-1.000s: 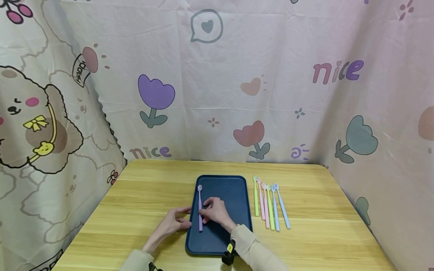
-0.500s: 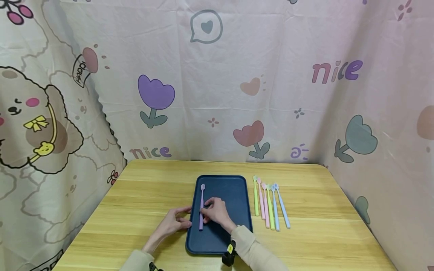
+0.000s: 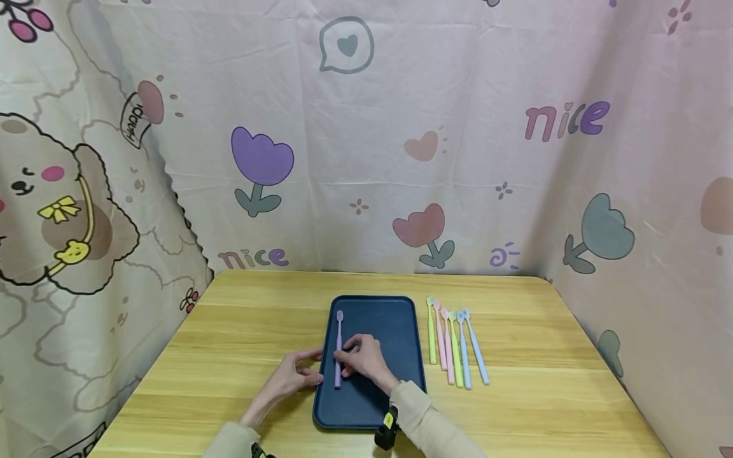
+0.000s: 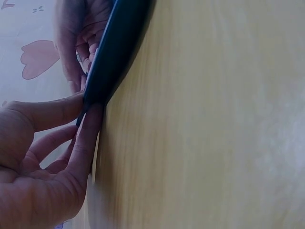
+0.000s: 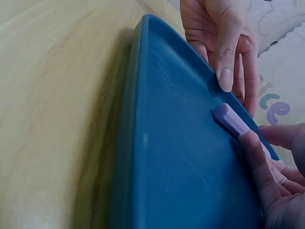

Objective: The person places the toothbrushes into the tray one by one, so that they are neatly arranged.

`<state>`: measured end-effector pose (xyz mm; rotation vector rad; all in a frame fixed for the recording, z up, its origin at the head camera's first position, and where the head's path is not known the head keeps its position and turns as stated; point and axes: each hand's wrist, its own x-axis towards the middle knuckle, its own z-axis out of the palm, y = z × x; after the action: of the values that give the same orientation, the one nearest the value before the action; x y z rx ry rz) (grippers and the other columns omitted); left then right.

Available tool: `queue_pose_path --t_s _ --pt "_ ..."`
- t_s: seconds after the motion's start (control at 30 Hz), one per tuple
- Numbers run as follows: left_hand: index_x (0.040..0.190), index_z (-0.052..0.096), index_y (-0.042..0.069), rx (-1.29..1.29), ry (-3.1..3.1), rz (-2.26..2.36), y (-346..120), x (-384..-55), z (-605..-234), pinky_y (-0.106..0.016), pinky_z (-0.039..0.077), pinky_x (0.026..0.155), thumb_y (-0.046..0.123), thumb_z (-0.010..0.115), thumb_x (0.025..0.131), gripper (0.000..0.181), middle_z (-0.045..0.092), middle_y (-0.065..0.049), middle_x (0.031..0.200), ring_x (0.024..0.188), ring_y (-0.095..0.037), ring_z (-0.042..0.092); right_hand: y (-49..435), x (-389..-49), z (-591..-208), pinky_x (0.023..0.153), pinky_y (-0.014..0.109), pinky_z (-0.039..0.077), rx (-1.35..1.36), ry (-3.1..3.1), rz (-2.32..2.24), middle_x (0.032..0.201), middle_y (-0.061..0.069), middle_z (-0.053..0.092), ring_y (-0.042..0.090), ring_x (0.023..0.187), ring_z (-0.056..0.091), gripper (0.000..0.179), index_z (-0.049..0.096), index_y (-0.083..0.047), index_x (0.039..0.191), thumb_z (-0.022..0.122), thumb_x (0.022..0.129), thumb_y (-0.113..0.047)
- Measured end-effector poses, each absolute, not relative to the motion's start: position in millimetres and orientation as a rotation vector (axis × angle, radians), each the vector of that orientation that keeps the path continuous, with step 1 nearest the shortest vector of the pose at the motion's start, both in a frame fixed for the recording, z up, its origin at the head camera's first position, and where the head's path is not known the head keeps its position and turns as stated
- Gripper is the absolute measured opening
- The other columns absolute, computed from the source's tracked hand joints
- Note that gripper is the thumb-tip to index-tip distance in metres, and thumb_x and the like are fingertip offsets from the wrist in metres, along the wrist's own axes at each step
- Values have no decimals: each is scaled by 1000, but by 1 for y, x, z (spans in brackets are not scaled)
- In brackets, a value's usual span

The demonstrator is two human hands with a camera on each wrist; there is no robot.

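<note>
A purple toothbrush (image 3: 338,378) lies lengthwise along the left side of the dark blue tray (image 3: 355,410), its head toward the back. My right hand (image 3: 368,360) reaches over the tray and pinches the handle between thumb and fingers. In the right wrist view, the blunt handle end (image 5: 230,119) shows beyond those fingertips, close to the tray's rim. At the tray's left edge, my left hand (image 3: 291,375) grips the rim. The left wrist view shows the fingers of that hand (image 4: 57,157) on both sides of the tray's edge (image 4: 112,62).
Right of the tray, several toothbrushes lie side by side on the wooden table (image 3: 550,356): yellow-green (image 3: 432,337), pink (image 3: 441,340) and blue (image 3: 478,353), heads toward the back. A printed cloth (image 3: 355,127) hangs behind the table and along both sides.
The purple toothbrush has shifted slightly right and then back left under my right fingers, and its head looks turned. My left hand keeps its place on the rim.
</note>
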<state>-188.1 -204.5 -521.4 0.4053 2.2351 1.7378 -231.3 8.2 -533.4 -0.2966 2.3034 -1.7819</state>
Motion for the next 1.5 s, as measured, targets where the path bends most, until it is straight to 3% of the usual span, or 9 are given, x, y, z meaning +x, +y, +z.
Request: queue_pose_path --t_s 1.5 --pt "144 36 -20 396 2206 1747 -205 -188 -523 -22 57 77 -3 71 87 69 49 -42 136 103 -42 70 7 -232 -534 52 27 57 -256 2258 -1817 68 12 74 5 47 64 22 67 4 104 76 88 -8"
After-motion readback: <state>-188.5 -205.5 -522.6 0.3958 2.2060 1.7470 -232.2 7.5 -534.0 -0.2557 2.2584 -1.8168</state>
